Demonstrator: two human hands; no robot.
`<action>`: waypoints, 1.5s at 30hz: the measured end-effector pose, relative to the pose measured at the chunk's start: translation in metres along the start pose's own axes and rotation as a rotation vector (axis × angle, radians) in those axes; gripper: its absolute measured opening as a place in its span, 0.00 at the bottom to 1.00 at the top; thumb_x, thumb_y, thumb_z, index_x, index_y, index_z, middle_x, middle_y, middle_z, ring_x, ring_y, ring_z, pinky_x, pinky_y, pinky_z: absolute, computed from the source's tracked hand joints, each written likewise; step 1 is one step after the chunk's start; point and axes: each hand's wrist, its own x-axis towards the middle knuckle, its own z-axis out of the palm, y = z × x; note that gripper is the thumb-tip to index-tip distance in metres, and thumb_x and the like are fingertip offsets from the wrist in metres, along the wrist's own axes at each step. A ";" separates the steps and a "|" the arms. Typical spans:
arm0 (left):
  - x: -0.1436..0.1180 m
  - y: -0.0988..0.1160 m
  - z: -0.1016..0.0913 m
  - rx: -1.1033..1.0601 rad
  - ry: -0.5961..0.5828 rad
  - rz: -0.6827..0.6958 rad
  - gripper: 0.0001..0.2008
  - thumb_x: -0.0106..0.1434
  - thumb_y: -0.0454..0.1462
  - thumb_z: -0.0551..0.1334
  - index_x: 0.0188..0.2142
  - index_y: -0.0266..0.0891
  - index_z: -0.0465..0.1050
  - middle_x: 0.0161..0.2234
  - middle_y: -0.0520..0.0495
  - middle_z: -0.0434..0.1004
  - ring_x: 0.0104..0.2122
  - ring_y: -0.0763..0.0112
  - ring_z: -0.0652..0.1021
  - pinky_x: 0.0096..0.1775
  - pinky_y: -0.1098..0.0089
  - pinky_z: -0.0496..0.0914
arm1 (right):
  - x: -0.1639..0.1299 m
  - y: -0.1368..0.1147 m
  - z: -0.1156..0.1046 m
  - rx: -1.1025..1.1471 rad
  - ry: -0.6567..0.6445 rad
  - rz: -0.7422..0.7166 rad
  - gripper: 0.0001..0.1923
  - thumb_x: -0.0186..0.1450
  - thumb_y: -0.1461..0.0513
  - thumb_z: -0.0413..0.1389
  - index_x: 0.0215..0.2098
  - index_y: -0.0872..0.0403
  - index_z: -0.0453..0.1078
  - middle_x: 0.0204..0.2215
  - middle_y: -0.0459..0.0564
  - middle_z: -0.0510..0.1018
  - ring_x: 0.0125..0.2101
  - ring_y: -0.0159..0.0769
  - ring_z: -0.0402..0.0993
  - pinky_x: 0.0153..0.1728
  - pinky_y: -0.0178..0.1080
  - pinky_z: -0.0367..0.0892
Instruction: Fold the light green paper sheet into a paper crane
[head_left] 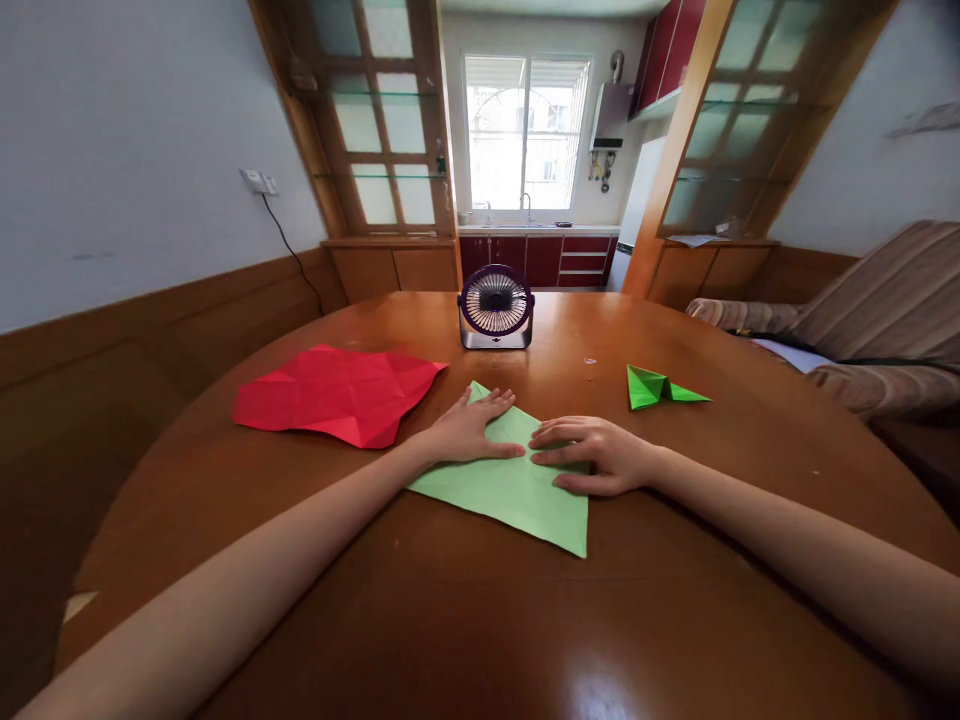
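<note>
While both palms press flat, the left hand and right hand lie open-fingered on the light green paper, gripping nothing. That folded triangle sits mid-worktop, near a creased red sheet, a small folded green piece and a purple fan.

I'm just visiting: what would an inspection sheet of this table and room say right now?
Surface: round glossy wooden table.
Job's things: light green paper, folded to a triangle, lying flat.
Clutter: creased red paper; small folded green paper; small purple fan.
Hands: left hand and right hand both press flat on the light green paper.
Cables: black cord hanging from a wall socket.
Surroundings: window, glass-paned cabinets, striped sofa.
</note>
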 end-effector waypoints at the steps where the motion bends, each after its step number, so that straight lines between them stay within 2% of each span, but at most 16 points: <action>1: 0.000 0.000 0.001 0.000 0.009 -0.009 0.50 0.55 0.64 0.54 0.68 0.40 0.41 0.67 0.44 0.44 0.67 0.55 0.47 0.64 0.54 0.36 | 0.000 0.000 0.000 0.012 0.014 0.010 0.20 0.66 0.57 0.54 0.56 0.54 0.68 0.51 0.56 0.74 0.54 0.42 0.68 0.56 0.47 0.64; 6: -0.002 0.000 0.002 -0.028 0.034 -0.028 0.51 0.54 0.64 0.54 0.68 0.42 0.37 0.68 0.47 0.41 0.66 0.57 0.49 0.65 0.58 0.37 | -0.001 0.002 0.002 0.021 0.063 0.162 0.24 0.68 0.57 0.51 0.61 0.52 0.61 0.60 0.56 0.65 0.61 0.43 0.60 0.60 0.50 0.60; 10: -0.003 0.001 0.000 -0.021 0.025 -0.030 0.51 0.54 0.65 0.54 0.68 0.40 0.39 0.68 0.46 0.43 0.66 0.58 0.49 0.65 0.58 0.37 | -0.001 0.002 0.004 0.026 -0.007 0.237 0.23 0.69 0.56 0.50 0.61 0.52 0.61 0.62 0.55 0.62 0.62 0.43 0.58 0.61 0.50 0.59; 14: -0.004 0.004 -0.002 -0.028 0.026 -0.033 0.52 0.54 0.65 0.54 0.68 0.39 0.41 0.68 0.45 0.43 0.66 0.57 0.49 0.65 0.59 0.36 | -0.001 0.001 0.003 0.035 -0.044 0.219 0.24 0.68 0.56 0.51 0.60 0.54 0.63 0.61 0.55 0.64 0.62 0.42 0.58 0.61 0.48 0.58; 20: -0.005 0.005 -0.002 -0.089 0.014 -0.140 0.56 0.50 0.66 0.57 0.68 0.44 0.34 0.67 0.49 0.45 0.66 0.46 0.39 0.63 0.52 0.46 | -0.002 0.002 0.002 0.033 -0.030 0.181 0.23 0.68 0.56 0.53 0.59 0.54 0.64 0.59 0.55 0.67 0.62 0.43 0.58 0.60 0.49 0.60; 24: -0.004 0.001 0.000 -0.080 0.006 -0.143 0.54 0.49 0.66 0.57 0.68 0.47 0.38 0.68 0.50 0.43 0.66 0.41 0.38 0.62 0.49 0.49 | -0.002 0.003 0.003 0.019 -0.033 0.167 0.23 0.68 0.57 0.53 0.59 0.54 0.64 0.58 0.54 0.68 0.63 0.43 0.57 0.60 0.49 0.60; 27: -0.004 -0.001 0.000 -0.080 0.017 -0.117 0.54 0.51 0.65 0.56 0.68 0.46 0.36 0.68 0.49 0.43 0.66 0.43 0.39 0.62 0.50 0.48 | -0.002 0.004 0.003 0.006 -0.052 0.176 0.23 0.68 0.56 0.53 0.59 0.56 0.64 0.58 0.55 0.68 0.63 0.43 0.56 0.61 0.48 0.60; 34: -0.005 0.004 -0.003 -0.068 0.009 -0.123 0.54 0.51 0.65 0.56 0.68 0.42 0.39 0.68 0.49 0.39 0.66 0.45 0.40 0.63 0.53 0.46 | -0.003 0.006 0.003 0.005 -0.059 0.174 0.23 0.67 0.56 0.53 0.59 0.56 0.65 0.60 0.54 0.66 0.63 0.42 0.55 0.62 0.47 0.59; 38: -0.005 0.003 -0.003 -0.084 0.002 -0.146 0.55 0.50 0.65 0.57 0.68 0.42 0.38 0.68 0.49 0.40 0.66 0.42 0.39 0.63 0.51 0.46 | -0.004 0.006 0.004 0.011 -0.051 0.168 0.23 0.67 0.56 0.54 0.59 0.55 0.65 0.60 0.53 0.66 0.63 0.43 0.55 0.61 0.48 0.59; 41: -0.005 0.004 -0.004 -0.091 -0.004 -0.139 0.52 0.53 0.65 0.55 0.68 0.45 0.38 0.68 0.50 0.42 0.66 0.43 0.39 0.62 0.50 0.47 | -0.004 0.007 0.004 0.016 -0.046 0.167 0.24 0.67 0.56 0.54 0.59 0.53 0.64 0.60 0.53 0.66 0.63 0.43 0.56 0.61 0.49 0.60; 45: -0.005 0.006 -0.004 -0.043 0.008 -0.090 0.45 0.59 0.63 0.49 0.68 0.42 0.41 0.68 0.48 0.36 0.67 0.50 0.42 0.64 0.56 0.43 | -0.004 0.007 0.004 0.035 -0.038 0.172 0.24 0.67 0.56 0.54 0.60 0.53 0.63 0.59 0.53 0.66 0.63 0.43 0.56 0.61 0.49 0.60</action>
